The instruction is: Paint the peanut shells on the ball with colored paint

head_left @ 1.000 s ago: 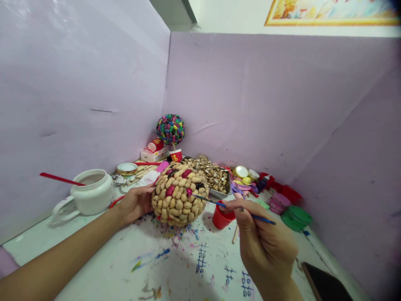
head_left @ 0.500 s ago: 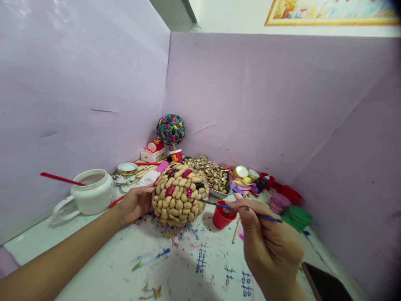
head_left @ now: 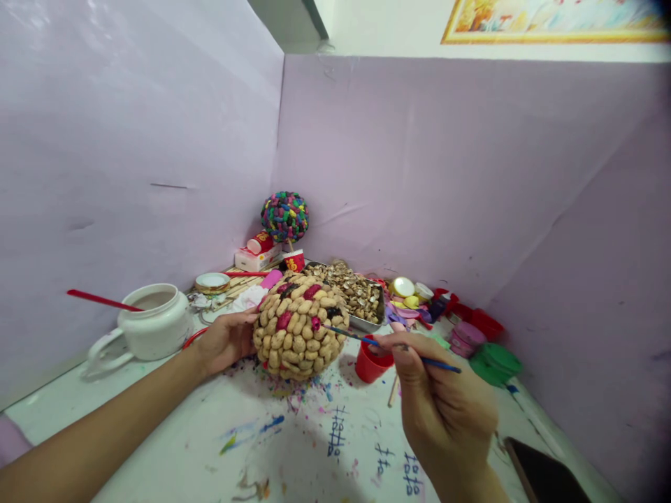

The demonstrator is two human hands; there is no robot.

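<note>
A ball covered in peanut shells [head_left: 298, 327], a few of them painted pink and black, rests on the paint-spattered white table [head_left: 293, 447]. My left hand [head_left: 226, 340] cups its left side, fingers wrapped against it. My right hand [head_left: 440, 409] pinches a thin blue paintbrush [head_left: 391, 347], whose tip touches a pink shell on the ball's right side. A small red paint cup [head_left: 371, 361] stands just right of the ball, under the brush.
A white ceramic jug [head_left: 149, 328] with a red stick stands at left. Behind are a metal tray of shell pieces [head_left: 356, 293], a multicoloured ball [head_left: 285, 216] on a red cup, boxes, and paint pots and lids [head_left: 472, 335] at right. A dark phone [head_left: 542, 475] lies at bottom right. Lilac walls enclose the table.
The brush tip drew slightly away to the right half a second ago and is back on the pink shell now. My left hand and the ball stayed put.
</note>
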